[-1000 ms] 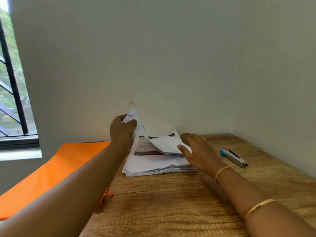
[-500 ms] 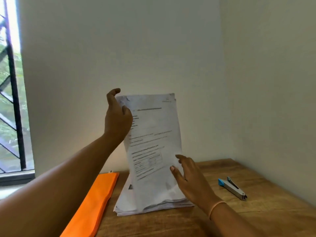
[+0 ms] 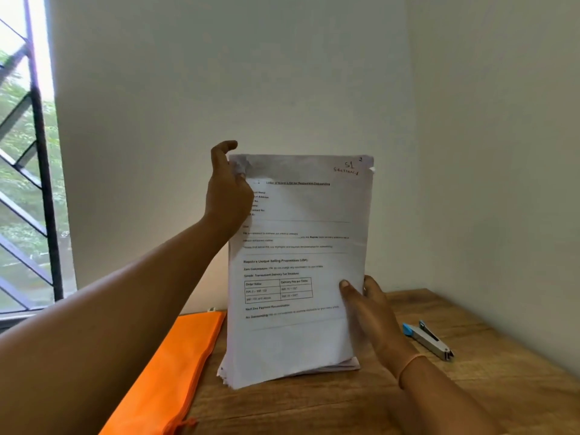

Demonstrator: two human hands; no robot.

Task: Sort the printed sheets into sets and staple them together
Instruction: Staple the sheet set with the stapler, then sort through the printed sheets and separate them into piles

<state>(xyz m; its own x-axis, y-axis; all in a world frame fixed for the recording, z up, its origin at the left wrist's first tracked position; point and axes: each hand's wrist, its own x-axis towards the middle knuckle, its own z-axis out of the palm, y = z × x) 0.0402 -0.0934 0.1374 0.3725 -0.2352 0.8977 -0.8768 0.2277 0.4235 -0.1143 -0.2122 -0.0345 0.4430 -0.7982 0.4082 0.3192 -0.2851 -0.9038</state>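
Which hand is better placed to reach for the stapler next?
Right, probably. The right hand holds the sheets at their lower right edge, nearest the stapler on the table; the left hand pinches their top left corner.

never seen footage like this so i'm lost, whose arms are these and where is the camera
There is no machine here. It is one picture, taken by a wide-angle camera worn on a person's head, looking forward and down. The two arms are that person's own. The left hand holds the top left corner of a stack of printed sheets, stood upright; the right hand holds its right edge. On the wooden table lie a stapler to the right and an orange pouch to the left.
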